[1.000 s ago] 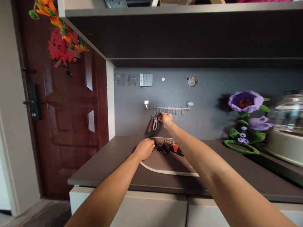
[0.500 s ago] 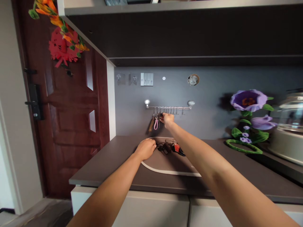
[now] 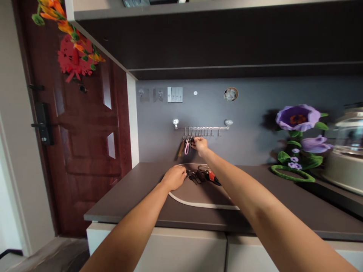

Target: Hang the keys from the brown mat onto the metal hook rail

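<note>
My right hand (image 3: 200, 145) is raised to the hook rail (image 3: 201, 128) on the grey wall, its fingers pinched on a bunch of keys (image 3: 192, 140) right under the hooks. Just left of it hang a pink strap loop (image 3: 186, 147) and a brown tag (image 3: 180, 149). Low on the brown oval mat (image 3: 207, 196), my left hand (image 3: 175, 177) rests with curled fingers. Dark keys (image 3: 194, 176) lie by its fingertips; whether the hand grips any of them is hidden. A red and black key holder (image 3: 211, 176) lies farther right, partly behind my right forearm.
A dark shelf (image 3: 215, 41) overhangs the counter (image 3: 127, 196). Purple fabric flowers (image 3: 297, 119) and a glass-topped appliance (image 3: 347, 155) stand on the right. At left is a reddish-brown door (image 3: 90, 158) with orange flowers (image 3: 65, 26) hanging before it.
My right hand has dropped very slightly below the hooks, still pinching the keys. My left hand stays in place on the mat. The view has shifted a little.
</note>
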Demonstrator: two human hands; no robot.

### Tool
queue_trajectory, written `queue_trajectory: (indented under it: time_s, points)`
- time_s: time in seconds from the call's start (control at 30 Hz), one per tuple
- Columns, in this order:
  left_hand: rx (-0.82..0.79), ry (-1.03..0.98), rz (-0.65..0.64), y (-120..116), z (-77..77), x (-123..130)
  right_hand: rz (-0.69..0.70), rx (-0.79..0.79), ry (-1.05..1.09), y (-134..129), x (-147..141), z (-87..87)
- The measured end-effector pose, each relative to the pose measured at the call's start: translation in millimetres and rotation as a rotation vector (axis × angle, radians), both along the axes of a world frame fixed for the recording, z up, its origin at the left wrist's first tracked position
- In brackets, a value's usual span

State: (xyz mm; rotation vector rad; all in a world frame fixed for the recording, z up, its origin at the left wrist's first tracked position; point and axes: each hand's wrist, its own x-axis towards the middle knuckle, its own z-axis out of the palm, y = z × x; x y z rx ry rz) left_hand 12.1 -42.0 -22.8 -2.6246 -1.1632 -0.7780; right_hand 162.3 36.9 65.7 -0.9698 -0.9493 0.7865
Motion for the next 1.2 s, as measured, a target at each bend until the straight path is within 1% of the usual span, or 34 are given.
queue_trajectory:
  time_s: [0.17,0.33,0.43,0.57,0.73,0.87,0.93,1.0,1.1,1.2]
  points:
    - [-0.004,0.001,-0.018,1,-0.6,-1,0.037,-0.001,-0.093,-8,5,-6.2]
    - [0.001,0.001,-0.025,2,-0.3,-1,0.031,-0.064,-0.108,-22,9,-12.2]
    - [-0.009,-0.009,-0.028,3,0.8,-2,0.031,-0.087,-0.127,-34,10,-15.5]
    - [-0.025,-0.031,-0.033,3,2.1,-3,0.084,-0.075,-0.222,-56,10,-25.1]
    - [-0.038,-0.031,-0.047,1,3.3,-4,0.068,-0.046,-0.448,-81,16,-51.1]
    - [-0.040,-0.018,-0.047,0,3.0,-5,-0.011,0.035,-0.719,-94,27,-70.5]
    - [-0.036,-0.004,-0.048,-1,2.4,-5,-0.059,0.065,-0.891,-99,31,-75.1]
    - [-0.033,0.017,-0.057,0,2.0,-5,-0.084,0.083,-1.016,-103,32,-76.6]
    - [-0.037,0.036,-0.067,0,1.7,-6,-0.089,0.107,-1.133,-105,30,-76.7]
    - [-0.045,0.040,-0.061,1,1.7,-6,-0.100,0.110,-1.195,-104,28,-77.4]
